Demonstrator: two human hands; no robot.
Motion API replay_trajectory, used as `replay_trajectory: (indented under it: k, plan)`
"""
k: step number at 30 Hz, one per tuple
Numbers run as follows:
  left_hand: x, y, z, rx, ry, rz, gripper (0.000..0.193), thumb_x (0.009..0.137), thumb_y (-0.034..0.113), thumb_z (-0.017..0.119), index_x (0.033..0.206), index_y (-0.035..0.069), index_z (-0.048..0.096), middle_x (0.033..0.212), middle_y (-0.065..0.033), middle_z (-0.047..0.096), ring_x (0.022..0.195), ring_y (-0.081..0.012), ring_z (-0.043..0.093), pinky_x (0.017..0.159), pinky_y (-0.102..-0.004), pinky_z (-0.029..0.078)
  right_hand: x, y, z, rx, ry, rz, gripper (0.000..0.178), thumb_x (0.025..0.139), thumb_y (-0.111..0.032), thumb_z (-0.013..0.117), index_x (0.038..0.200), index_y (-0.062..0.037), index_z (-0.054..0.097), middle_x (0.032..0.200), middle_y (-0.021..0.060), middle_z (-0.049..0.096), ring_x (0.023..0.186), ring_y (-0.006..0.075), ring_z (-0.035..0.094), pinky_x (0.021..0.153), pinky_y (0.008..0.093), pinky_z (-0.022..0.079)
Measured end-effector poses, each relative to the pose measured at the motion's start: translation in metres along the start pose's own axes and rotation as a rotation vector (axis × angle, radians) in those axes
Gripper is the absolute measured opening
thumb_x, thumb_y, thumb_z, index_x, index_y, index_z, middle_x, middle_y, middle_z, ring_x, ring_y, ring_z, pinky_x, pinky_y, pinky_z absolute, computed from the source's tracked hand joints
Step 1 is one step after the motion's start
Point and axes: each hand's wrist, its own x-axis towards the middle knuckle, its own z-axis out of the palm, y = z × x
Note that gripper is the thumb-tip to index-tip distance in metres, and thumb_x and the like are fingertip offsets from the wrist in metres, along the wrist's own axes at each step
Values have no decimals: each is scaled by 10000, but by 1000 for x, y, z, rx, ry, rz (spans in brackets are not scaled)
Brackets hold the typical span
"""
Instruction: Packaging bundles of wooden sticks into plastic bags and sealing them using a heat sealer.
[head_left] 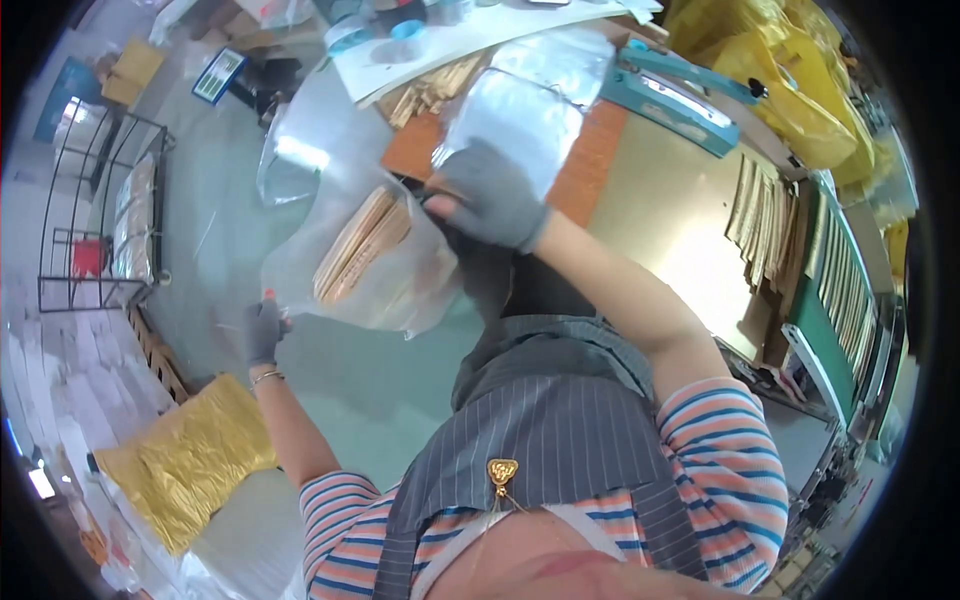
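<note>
A large clear plastic bag (430, 285) hangs over the floor in front of me. Inside it, tilted, is a bundle of flat tan strips (362, 245), perhaps wood or card. My right hand (488, 195), in a grey glove with bare fingertips, is closed at the bag's upper right side, by the table edge. On the other side, my left hand (266, 332), gloved the same way, has its fingers closed at the bag's left corner; the exact grip is small and partly hidden. A stack of clear plastic sleeves (525, 105) lies on the table just beyond my right hand.
A blue heat sealer (670, 100) stands on the table (650, 215), with rows of tan strips (765, 220) at the right. Yellow sacks (770, 80) are heaped at the back right. A black wire rack (100, 210) stands left, and a yellow package (190, 460) lies lower left.
</note>
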Motion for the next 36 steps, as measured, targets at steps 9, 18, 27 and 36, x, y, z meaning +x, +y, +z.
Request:
replay_trajectory:
  k: [9, 18, 27, 36]
  plan:
    - [-11, 267, 227, -276, -219, 801, 444, 861, 157, 635, 1238, -33, 496, 1090, -105, 606, 1014, -152, 561, 878, -270, 433, -278, 41, -120, -798, 161, 963, 626, 886, -400, 542, 1301, 43, 388, 1306, 278, 419, 1229, 435, 375, 1034, 480, 300]
    - [113, 412, 478, -240, 19, 789, 587, 699, 263, 764, 1112, -50, 489, 1045, -180, 635, 946, -227, 625, 806, -314, 479, -268, -1, -111, -733, -16, 1044, 686, 850, -425, 542, 1346, 21, 379, 1407, 269, 340, 1313, 426, 308, 1079, 531, 208]
    - [127, 434, 507, -641, -188, 832, 631, 677, 243, 796, 1125, -70, 482, 1000, -145, 647, 832, -182, 631, 745, -281, 495, -261, 1, -120, -693, -49, 1088, 690, 856, -437, 534, 1338, 33, 384, 1417, 273, 324, 1325, 425, 290, 1081, 541, 196]
    - [104, 410, 504, -761, 129, 1018, 582, 787, 190, 712, 1229, -58, 427, 1110, -157, 577, 1030, -208, 564, 866, -324, 448, -261, 0, -117, -713, -17, 1048, 687, 842, -423, 556, 1328, 33, 390, 1403, 271, 333, 1311, 432, 303, 1080, 526, 214]
